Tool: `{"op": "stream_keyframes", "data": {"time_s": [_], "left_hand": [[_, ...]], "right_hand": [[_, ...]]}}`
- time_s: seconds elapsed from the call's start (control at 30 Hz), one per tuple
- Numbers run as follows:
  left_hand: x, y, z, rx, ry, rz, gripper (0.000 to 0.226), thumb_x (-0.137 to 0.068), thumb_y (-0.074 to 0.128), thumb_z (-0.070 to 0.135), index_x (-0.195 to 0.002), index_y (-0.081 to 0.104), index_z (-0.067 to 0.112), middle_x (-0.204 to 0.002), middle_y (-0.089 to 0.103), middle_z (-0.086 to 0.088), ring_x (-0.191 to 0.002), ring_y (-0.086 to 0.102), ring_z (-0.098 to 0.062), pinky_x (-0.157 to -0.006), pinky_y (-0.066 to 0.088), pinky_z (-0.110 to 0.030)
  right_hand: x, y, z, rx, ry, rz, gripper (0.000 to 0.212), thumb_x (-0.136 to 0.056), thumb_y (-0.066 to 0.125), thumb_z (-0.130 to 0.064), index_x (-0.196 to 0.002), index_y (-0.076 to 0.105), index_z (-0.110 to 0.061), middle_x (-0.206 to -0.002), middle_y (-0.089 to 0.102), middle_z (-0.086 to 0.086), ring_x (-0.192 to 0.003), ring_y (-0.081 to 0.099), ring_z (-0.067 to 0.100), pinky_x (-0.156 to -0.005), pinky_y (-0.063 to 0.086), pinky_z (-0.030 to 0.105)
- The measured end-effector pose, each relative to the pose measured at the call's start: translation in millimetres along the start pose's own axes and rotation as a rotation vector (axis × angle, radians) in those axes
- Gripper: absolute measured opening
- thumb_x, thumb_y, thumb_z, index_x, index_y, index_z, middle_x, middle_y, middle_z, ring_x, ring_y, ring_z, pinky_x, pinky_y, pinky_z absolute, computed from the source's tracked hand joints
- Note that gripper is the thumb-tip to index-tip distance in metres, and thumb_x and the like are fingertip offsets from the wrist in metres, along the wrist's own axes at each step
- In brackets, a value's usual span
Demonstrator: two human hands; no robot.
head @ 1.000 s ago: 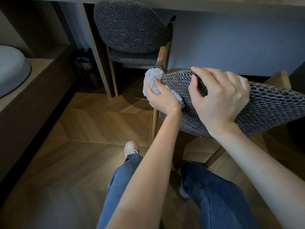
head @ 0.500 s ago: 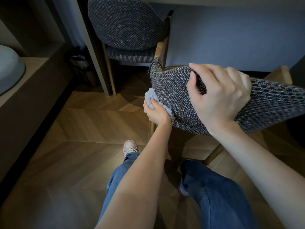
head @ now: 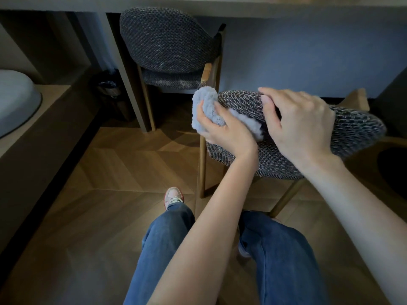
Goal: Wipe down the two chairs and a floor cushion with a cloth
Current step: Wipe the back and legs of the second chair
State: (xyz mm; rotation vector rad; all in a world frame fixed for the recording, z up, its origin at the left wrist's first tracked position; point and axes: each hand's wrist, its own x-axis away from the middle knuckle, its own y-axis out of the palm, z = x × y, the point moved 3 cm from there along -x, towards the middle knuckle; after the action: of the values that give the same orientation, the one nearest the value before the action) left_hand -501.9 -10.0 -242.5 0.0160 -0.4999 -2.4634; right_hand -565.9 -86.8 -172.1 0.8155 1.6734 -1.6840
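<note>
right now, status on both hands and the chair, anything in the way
Left hand grips cloth, pressed on back of near chair, left edge. Right hand grips top of that back. Nothing in the way; second chair apart, behind.

Scanning for anything legible, and there's nothing: no print, label, brand or number shows on the fluffy cloth (head: 204,111), on the woven near chair (head: 352,133), on the far chair (head: 167,42) or on the sneaker (head: 174,195). The bin (head: 108,86) in the corner sits too dark to make out any mark.
</note>
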Motion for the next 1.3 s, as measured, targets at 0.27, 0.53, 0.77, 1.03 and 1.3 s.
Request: {"op": "stream_keyframes", "data": {"time_s": [0.27,0.53,0.77,1.03,1.3], "left_hand": [[0,-37,-126,-0.289,-0.442,-0.009,0.040,-0.100,0.041,0.042,-0.139,0.038,0.034,-0.149,0.030,0.000,-0.130,0.034,-0.034,-0.100,0.037,-0.044],[7,-26,-100,-0.111,-0.333,0.157,0.028,-0.097,0.049,0.035,-0.125,0.052,0.031,-0.126,0.043,0.006,-0.114,0.048,-0.016,-0.084,0.039,-0.023],[31,-2,9,0.090,0.063,0.017,0.027,-0.099,0.050,0.020,-0.125,0.051,0.018,-0.110,0.039,0.018,-0.096,0.034,0.032,-0.077,0.030,0.007],[24,0,6,-0.011,0.193,-0.058,0.028,-0.096,0.053,0.011,-0.124,0.051,0.006,-0.105,0.036,0.018,-0.098,0.029,0.031,-0.082,0.025,0.006],[-4,-32,-67,-0.247,-0.091,-0.156,0.037,-0.101,0.043,0.019,-0.137,0.038,0.009,-0.125,0.035,0.001,-0.112,0.039,-0.012,-0.084,0.024,-0.006]], "right_hand": [[3,8,-2,0.017,0.039,0.059,0.035,-0.103,0.037,-0.030,-0.109,0.070,-0.021,-0.091,0.073,0.001,-0.079,0.066,0.029,-0.073,0.044,0.038],[3,13,-1,0.050,0.031,0.099,0.036,-0.102,0.037,-0.029,-0.104,0.072,-0.021,-0.084,0.072,0.000,-0.075,0.065,0.028,-0.070,0.044,0.037],[0,1,1,-0.021,0.069,0.043,0.034,-0.102,0.040,-0.025,-0.103,0.073,-0.020,-0.080,0.073,0.002,-0.073,0.067,0.025,-0.066,0.048,0.033],[-1,-8,5,-0.139,0.117,-0.044,0.037,-0.102,0.035,-0.025,-0.111,0.070,-0.021,-0.086,0.073,0.008,-0.085,0.068,0.029,-0.076,0.042,0.033],[-1,-6,2,-0.116,0.110,0.009,0.033,-0.101,0.040,-0.021,-0.106,0.072,-0.017,-0.081,0.073,0.007,-0.082,0.069,0.029,-0.084,0.050,0.033]]}}
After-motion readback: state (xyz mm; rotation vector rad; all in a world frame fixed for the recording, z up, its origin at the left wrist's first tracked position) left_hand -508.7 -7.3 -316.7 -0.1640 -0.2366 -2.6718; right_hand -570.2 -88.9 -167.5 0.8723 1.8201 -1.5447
